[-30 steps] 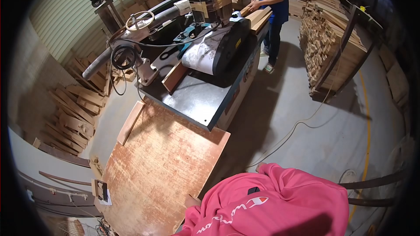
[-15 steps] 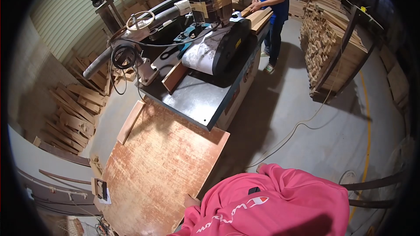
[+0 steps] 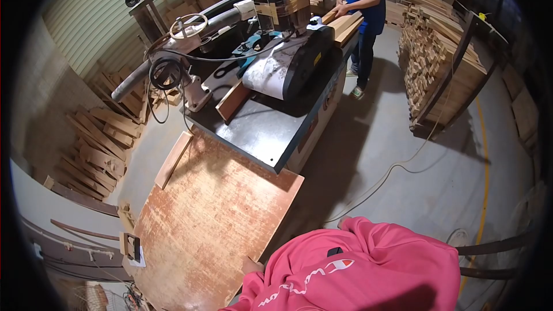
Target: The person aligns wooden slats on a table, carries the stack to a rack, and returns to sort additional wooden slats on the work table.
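My left hand [image 3: 251, 265] rests at the right edge of a wide, worn plywood board [image 3: 207, 213], mostly covered by my pink sleeve. My right hand [image 3: 344, 222] hangs beside my body above the floor, showing only a small part past the sleeve. On neither hand can the finger pose be made out, and no held thing shows. Beyond the board stands a woodworking machine with a dark metal table [image 3: 259, 138] and a power feeder [image 3: 273, 72] on top. A wooden fence piece [image 3: 231, 101] stands upright on that table.
A co-worker in a blue shirt [image 3: 366, 0] holds wood strips [image 3: 347, 26] at the machine's far end. A rack of stacked wood [image 3: 429, 63] stands to the right. A cable [image 3: 374, 187] crosses the floor. Wood offcuts [image 3: 95, 150] lean along the left wall.
My view has shifted slightly, so the machine sits a little farther right. The co-worker's hands have shifted slightly at the wood strips. My own hands stay about where they were.
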Action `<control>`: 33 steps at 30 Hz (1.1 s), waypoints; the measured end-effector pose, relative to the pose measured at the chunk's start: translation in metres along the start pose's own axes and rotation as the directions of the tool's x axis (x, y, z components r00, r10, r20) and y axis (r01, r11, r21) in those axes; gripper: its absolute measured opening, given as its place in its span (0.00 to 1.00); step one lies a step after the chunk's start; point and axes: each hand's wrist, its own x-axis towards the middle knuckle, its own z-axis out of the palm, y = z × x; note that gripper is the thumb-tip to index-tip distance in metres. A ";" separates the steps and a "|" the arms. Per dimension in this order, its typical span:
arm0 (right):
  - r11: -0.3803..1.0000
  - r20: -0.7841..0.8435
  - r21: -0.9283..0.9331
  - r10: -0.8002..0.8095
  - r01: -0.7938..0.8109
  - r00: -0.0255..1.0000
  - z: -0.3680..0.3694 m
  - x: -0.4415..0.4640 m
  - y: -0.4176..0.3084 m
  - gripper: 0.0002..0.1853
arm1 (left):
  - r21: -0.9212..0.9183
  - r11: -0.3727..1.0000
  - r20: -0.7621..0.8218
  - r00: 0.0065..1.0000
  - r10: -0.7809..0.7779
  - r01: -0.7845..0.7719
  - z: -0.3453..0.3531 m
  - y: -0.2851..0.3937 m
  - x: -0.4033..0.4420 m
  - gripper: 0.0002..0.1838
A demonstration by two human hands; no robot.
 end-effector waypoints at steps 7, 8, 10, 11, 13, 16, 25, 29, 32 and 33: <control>0.970 0.064 0.196 0.131 -0.141 0.989 0.005 0.014 0.000 0.14 | -0.017 0.999 -0.010 0.999 0.030 -0.030 0.002 0.000 0.000 0.14; 0.960 0.074 0.224 0.155 -0.168 0.985 0.008 0.018 0.001 0.15 | -0.018 0.999 -0.013 0.999 0.030 -0.031 0.002 -0.001 0.000 0.14; 0.935 0.098 0.280 0.199 -0.219 0.975 0.011 0.025 0.003 0.15 | -0.017 0.999 -0.020 0.999 0.029 -0.030 0.004 -0.003 0.001 0.14; 0.937 0.093 0.272 0.202 -0.220 0.975 0.011 0.026 0.005 0.15 | -0.026 0.999 -0.020 0.999 0.027 -0.027 0.006 -0.002 0.002 0.14; 0.933 0.078 0.279 0.215 -0.229 0.973 0.013 0.030 0.005 0.16 | -0.002 1.000 -0.031 0.999 0.029 -0.029 0.009 -0.003 0.003 0.14; 0.928 0.066 0.287 0.228 -0.237 0.971 0.013 0.032 0.005 0.16 | 0.024 0.999 -0.040 0.999 0.030 -0.029 0.011 -0.006 0.003 0.14; 0.919 0.287 -0.291 -0.181 0.266 0.941 -0.015 0.007 0.002 0.17 | 0.018 0.996 -0.110 0.990 0.088 -0.087 0.017 -0.010 0.003 0.15; 0.927 0.262 -0.304 -0.140 0.220 0.955 -0.013 0.007 -0.001 0.17 | 0.018 0.998 -0.083 0.995 0.058 -0.056 0.014 -0.006 0.003 0.15; 0.927 0.250 -0.312 -0.129 0.206 0.960 -0.012 0.009 -0.002 0.18 | 0.013 0.999 -0.073 0.996 0.049 -0.048 0.011 -0.004 0.001 0.15; 0.925 0.247 -0.317 -0.131 0.208 0.960 -0.011 0.010 -0.002 0.17 | 0.008 0.999 -0.071 0.996 0.049 -0.049 0.010 -0.004 0.001 0.15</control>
